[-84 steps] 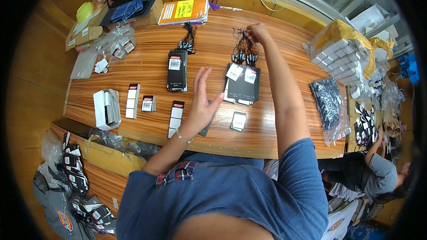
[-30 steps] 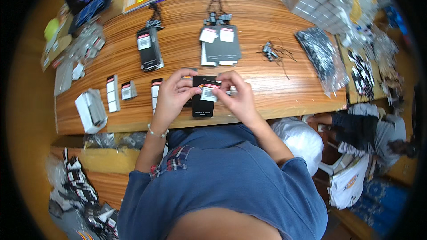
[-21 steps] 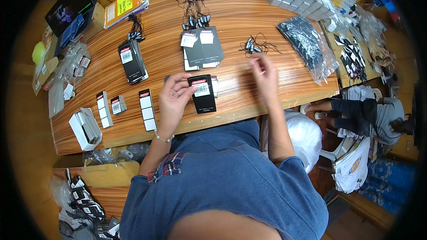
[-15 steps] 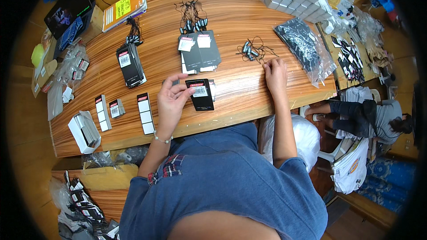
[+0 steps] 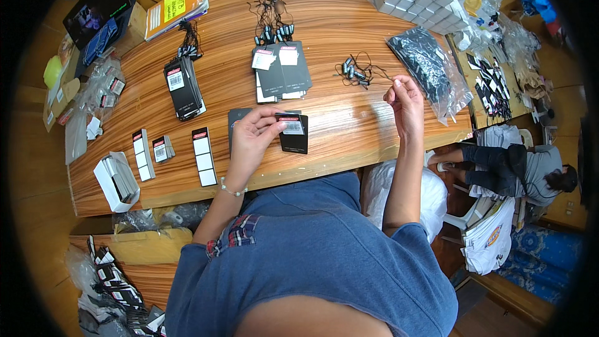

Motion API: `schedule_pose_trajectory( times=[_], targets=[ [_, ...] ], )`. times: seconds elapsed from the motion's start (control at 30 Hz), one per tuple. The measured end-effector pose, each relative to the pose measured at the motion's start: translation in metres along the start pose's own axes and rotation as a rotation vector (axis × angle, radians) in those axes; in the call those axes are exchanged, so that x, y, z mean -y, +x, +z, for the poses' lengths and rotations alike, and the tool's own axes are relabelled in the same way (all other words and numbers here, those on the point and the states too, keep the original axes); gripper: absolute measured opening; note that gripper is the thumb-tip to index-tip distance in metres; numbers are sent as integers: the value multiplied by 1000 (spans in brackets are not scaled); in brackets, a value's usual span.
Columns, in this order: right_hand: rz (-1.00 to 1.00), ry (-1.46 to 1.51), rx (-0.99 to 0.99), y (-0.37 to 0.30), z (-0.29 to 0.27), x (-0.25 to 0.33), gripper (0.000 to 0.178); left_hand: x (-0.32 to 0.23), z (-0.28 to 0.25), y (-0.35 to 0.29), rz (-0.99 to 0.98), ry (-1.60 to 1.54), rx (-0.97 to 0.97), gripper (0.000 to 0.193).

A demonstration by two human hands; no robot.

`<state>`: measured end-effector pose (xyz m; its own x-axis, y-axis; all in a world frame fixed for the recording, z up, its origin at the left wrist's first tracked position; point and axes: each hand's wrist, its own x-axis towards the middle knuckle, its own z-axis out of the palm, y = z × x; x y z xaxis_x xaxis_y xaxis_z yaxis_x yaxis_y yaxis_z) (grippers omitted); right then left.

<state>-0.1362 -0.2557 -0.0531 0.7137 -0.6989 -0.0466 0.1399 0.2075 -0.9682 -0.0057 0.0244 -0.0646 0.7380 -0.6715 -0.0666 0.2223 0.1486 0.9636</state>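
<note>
At the near edge of a wooden table (image 5: 343,31), the person's left hand (image 5: 254,136) pinches a black tag (image 5: 296,144) bearing a white label (image 5: 292,128). The right hand (image 5: 407,103) has moved farther right than a moment ago, toward a clear bag of dark items (image 5: 421,56). Its thumb and fingertips meet at the end of a loose cord bundle (image 5: 354,73) (whether they grip a cord, I cannot tell).
</note>
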Motion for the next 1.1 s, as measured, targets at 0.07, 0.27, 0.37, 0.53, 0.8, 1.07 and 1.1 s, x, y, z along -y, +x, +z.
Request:
schedule_pose_trajectory(
  times=[0.07,0.27,0.37,0.53,0.8,1.07,1.1],
  targets=[
    [16,-38,-18,1,-3,-3,10,0,2,-1,-6,-1,23,21],
    [44,73,16,-4,-6,-6,10,6,-5,-3,-36,27,12,22],
    [75,183,-29,-9,6,5,11,8,-8,-3,-39,26,-1,22],
    [-103,2,-58,-7,-2,-11,16,9,-6,-2,-37,10,17,22],
    [-333,-360,-294,-3,-9,-17,9,3,-5,-3,-60,38,39,19],
    [-99,93,97,-30,45,12,9,-9,7,5,60,80,-40,21],
    [-101,-36,92,-38,56,10,10,-9,7,7,73,73,-48,22]
  ],
)
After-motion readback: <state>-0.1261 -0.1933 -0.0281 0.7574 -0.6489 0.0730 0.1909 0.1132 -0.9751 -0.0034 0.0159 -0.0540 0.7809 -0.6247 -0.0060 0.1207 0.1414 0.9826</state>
